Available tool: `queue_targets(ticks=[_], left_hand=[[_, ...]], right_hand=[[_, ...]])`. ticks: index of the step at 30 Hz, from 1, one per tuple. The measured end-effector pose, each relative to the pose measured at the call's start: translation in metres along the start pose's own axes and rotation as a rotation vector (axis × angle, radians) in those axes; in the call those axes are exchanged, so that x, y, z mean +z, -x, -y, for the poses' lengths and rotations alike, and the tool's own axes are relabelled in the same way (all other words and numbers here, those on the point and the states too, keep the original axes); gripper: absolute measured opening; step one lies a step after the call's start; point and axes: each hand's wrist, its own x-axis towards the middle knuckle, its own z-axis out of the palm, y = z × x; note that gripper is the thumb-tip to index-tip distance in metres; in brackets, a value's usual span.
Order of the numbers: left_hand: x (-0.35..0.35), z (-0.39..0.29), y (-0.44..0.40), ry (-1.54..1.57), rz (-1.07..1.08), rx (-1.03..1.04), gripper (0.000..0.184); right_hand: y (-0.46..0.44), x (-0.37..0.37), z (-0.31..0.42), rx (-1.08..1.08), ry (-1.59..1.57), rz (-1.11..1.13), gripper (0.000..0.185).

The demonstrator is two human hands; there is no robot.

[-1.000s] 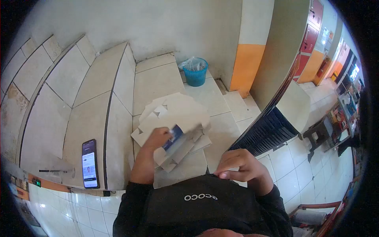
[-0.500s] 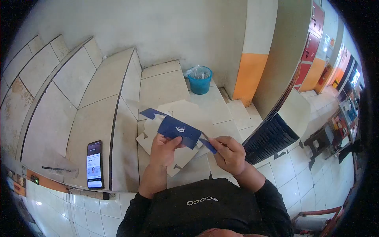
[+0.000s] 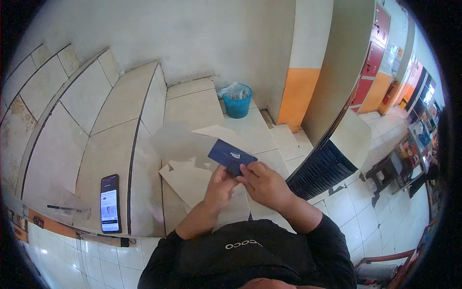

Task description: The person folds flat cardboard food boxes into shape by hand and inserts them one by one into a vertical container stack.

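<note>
A dark blue cardboard box [image 3: 231,155] with a small white logo is held up in front of me by both hands. My left hand [image 3: 222,189] grips its lower edge, thumb and fingers closed on it. My right hand [image 3: 263,182] pinches the box's right end, its fingertips close to the left hand's. Behind and below lie off-white cardboard sheets [image 3: 185,180] with cut notches, on the tiled step. A pale grey, blurred shape [image 3: 175,139] shows left of the box; what it is I cannot make out.
On the left ledge lie a lit phone [image 3: 110,204] and a clear plastic cup [image 3: 72,209] on its side. A blue bucket [image 3: 237,103] with a plastic liner stands at the back. Stacked dark-edged sheets [image 3: 322,168] lean at the right, near an orange-and-white pillar [image 3: 299,96].
The box has shifted right and its end flaps no longer stick out. My right hand has moved left, close beside the left one. A pale blurred shape has appeared at the left.
</note>
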Motion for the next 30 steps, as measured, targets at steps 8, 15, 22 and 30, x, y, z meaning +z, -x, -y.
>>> queue_targets(ticks=[8,15,22,30], left_hand=[[-0.02,-0.056,0.041,-0.467,0.4,-0.511,0.026],[-0.031,-0.045,0.053,-0.147,0.504,-0.641,0.023],[-0.018,-0.06,0.06,-0.609,0.545,-0.764,0.021],[-0.088,-0.063,0.091,-0.647,-0.025,0.093,0.037]], right_hand=[[-0.044,-0.034,-0.003,0.25,-0.381,0.029,0.015],[-0.044,-0.022,-0.011,-0.079,-0.5,0.357,0.013],[-0.023,-0.027,0.009,-0.34,-0.743,0.738,0.005],[-0.019,-0.022,-0.027,0.885,-1.101,-0.097,0.009]])
